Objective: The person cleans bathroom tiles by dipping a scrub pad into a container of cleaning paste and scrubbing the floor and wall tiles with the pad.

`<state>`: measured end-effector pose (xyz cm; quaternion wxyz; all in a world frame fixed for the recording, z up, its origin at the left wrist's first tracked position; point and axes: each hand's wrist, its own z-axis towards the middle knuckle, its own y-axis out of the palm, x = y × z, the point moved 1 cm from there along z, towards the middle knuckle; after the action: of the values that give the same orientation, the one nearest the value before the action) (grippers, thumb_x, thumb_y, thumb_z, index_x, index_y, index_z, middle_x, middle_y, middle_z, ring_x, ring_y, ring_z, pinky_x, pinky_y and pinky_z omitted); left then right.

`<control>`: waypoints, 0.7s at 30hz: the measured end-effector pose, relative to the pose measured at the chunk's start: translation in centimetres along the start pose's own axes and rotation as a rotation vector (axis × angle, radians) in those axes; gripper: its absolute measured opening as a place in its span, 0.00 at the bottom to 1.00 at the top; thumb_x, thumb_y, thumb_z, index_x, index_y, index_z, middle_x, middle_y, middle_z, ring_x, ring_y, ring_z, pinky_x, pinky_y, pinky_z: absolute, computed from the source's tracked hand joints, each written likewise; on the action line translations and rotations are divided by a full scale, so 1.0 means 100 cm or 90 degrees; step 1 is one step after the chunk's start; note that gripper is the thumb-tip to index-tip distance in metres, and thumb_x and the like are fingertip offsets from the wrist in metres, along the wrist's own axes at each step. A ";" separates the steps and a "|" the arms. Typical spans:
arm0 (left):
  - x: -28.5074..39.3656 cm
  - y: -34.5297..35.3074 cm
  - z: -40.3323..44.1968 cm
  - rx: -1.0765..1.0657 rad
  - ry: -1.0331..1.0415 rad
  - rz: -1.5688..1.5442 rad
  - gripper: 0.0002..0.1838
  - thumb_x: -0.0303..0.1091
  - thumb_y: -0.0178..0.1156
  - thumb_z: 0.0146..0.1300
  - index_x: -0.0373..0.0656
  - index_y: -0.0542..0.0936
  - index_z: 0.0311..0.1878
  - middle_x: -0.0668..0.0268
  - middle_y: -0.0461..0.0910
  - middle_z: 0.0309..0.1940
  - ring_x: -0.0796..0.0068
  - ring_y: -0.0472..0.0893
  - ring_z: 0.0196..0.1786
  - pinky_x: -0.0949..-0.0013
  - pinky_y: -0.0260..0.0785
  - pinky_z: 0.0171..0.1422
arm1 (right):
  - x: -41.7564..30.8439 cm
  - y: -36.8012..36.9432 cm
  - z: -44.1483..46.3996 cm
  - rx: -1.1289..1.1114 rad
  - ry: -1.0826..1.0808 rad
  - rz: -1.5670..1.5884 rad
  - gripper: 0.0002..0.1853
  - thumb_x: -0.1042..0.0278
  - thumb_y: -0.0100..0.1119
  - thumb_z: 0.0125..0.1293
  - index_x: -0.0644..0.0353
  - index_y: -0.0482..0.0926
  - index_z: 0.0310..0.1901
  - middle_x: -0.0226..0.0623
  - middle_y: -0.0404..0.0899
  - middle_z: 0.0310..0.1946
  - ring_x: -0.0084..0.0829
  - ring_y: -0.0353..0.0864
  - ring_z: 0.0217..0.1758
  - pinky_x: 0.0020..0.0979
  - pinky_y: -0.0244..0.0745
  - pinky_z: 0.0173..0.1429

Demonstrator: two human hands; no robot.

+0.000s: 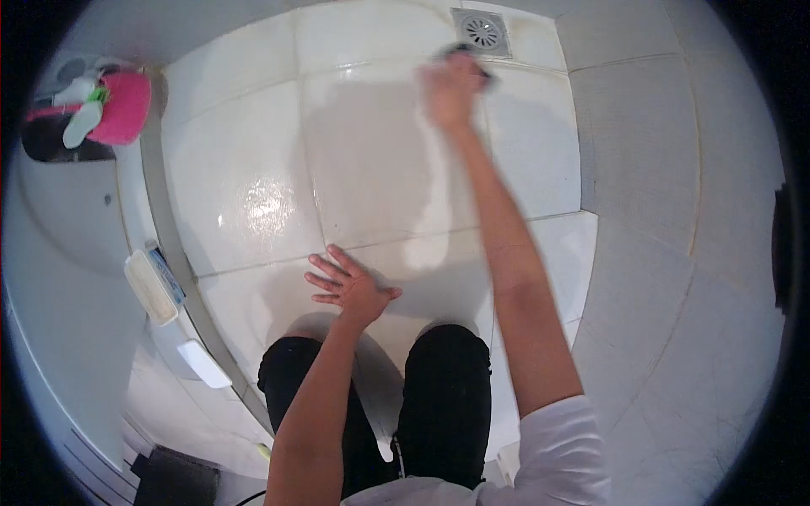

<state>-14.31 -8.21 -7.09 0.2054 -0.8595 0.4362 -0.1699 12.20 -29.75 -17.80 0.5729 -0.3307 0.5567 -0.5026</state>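
My right hand (pixel 453 88) is stretched far forward over the white tiled floor (pixel 371 160), just below the square metal drain (pixel 482 32). It is blurred, with its fingers round a dark object (pixel 483 78) that I cannot make out. Lower down, my left hand (pixel 354 291) rests on the tiles in front of my knees, its fingers spread and nothing in it. The floor looks wet, and light glares off a tile at the left.
Along the left ledge stand a white tub (pixel 153 287) and a white lid (pixel 204 363). A pink dustpan (pixel 126 108) and a brush (pixel 82 125) lie at the upper left. Tiled wall (pixel 641 169) runs down the right. A dark box (pixel 177 479) is at the lower left.
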 end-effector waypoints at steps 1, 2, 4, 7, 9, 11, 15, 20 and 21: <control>-0.001 0.001 0.000 0.008 0.006 0.008 0.81 0.49 0.79 0.38 0.42 0.13 0.67 0.37 0.05 0.65 0.23 0.12 0.66 0.20 0.22 0.64 | -0.062 0.004 -0.015 -0.004 -0.122 -0.004 0.46 0.35 0.47 0.64 0.72 0.55 0.68 0.56 0.51 0.71 0.49 0.45 0.77 0.48 0.33 0.78; -0.002 0.003 0.000 0.017 0.001 0.005 0.81 0.49 0.79 0.37 0.42 0.13 0.67 0.37 0.06 0.66 0.24 0.13 0.67 0.21 0.22 0.64 | -0.115 -0.019 -0.038 -0.038 -0.163 0.189 0.47 0.34 0.48 0.63 0.72 0.57 0.68 0.57 0.52 0.71 0.50 0.47 0.76 0.49 0.34 0.78; -0.002 0.006 0.003 0.030 -0.015 0.020 0.82 0.47 0.80 0.35 0.42 0.14 0.68 0.36 0.07 0.66 0.25 0.14 0.68 0.21 0.22 0.64 | -0.152 -0.032 -0.068 -0.136 -0.283 0.195 0.45 0.33 0.47 0.63 0.68 0.61 0.67 0.48 0.55 0.71 0.45 0.48 0.76 0.47 0.38 0.78; 0.000 0.002 0.000 0.023 -0.017 0.012 0.82 0.47 0.80 0.35 0.42 0.14 0.68 0.35 0.07 0.66 0.25 0.14 0.68 0.21 0.22 0.64 | -0.091 -0.052 -0.049 -0.159 -0.308 0.247 0.36 0.43 0.55 0.64 0.62 0.66 0.65 0.43 0.59 0.70 0.43 0.53 0.75 0.45 0.46 0.77; -0.001 0.006 0.006 0.037 -0.016 -0.004 0.82 0.48 0.80 0.35 0.42 0.14 0.68 0.35 0.07 0.66 0.24 0.14 0.67 0.21 0.22 0.64 | -0.003 -0.046 -0.011 -0.017 -0.217 0.187 0.33 0.49 0.56 0.64 0.64 0.66 0.64 0.50 0.61 0.68 0.46 0.54 0.74 0.46 0.46 0.76; -0.003 0.002 0.000 0.020 0.006 0.006 0.82 0.48 0.80 0.35 0.41 0.14 0.67 0.35 0.06 0.65 0.24 0.13 0.67 0.21 0.23 0.64 | 0.059 -0.067 0.015 -0.078 -0.076 0.010 0.32 0.49 0.46 0.70 0.63 0.62 0.68 0.46 0.57 0.71 0.46 0.52 0.75 0.46 0.44 0.76; 0.000 0.001 0.000 0.013 0.002 -0.013 0.82 0.48 0.80 0.36 0.40 0.13 0.67 0.35 0.06 0.65 0.23 0.13 0.67 0.21 0.22 0.64 | 0.045 -0.099 -0.081 -0.119 -0.034 -0.010 0.36 0.43 0.48 0.67 0.62 0.61 0.69 0.41 0.52 0.74 0.47 0.47 0.76 0.55 0.40 0.75; -0.004 0.002 0.003 0.000 0.000 -0.008 0.82 0.49 0.80 0.36 0.39 0.13 0.66 0.34 0.06 0.65 0.22 0.12 0.66 0.20 0.21 0.63 | 0.040 -0.098 -0.052 -0.129 -0.037 -0.014 0.38 0.40 0.47 0.67 0.63 0.60 0.68 0.42 0.51 0.74 0.49 0.47 0.76 0.57 0.41 0.74; -0.004 0.003 0.004 0.002 0.005 -0.007 0.82 0.49 0.80 0.36 0.39 0.13 0.66 0.34 0.06 0.65 0.22 0.12 0.66 0.20 0.21 0.63 | 0.037 -0.093 -0.029 -0.124 -0.036 -0.016 0.38 0.40 0.47 0.67 0.63 0.60 0.68 0.42 0.51 0.74 0.49 0.47 0.76 0.57 0.41 0.74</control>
<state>-14.55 -7.98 -7.65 0.2042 -0.8609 0.4321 -0.1748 7.02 -35.34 -10.67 0.5470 -0.4057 0.5827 -0.4435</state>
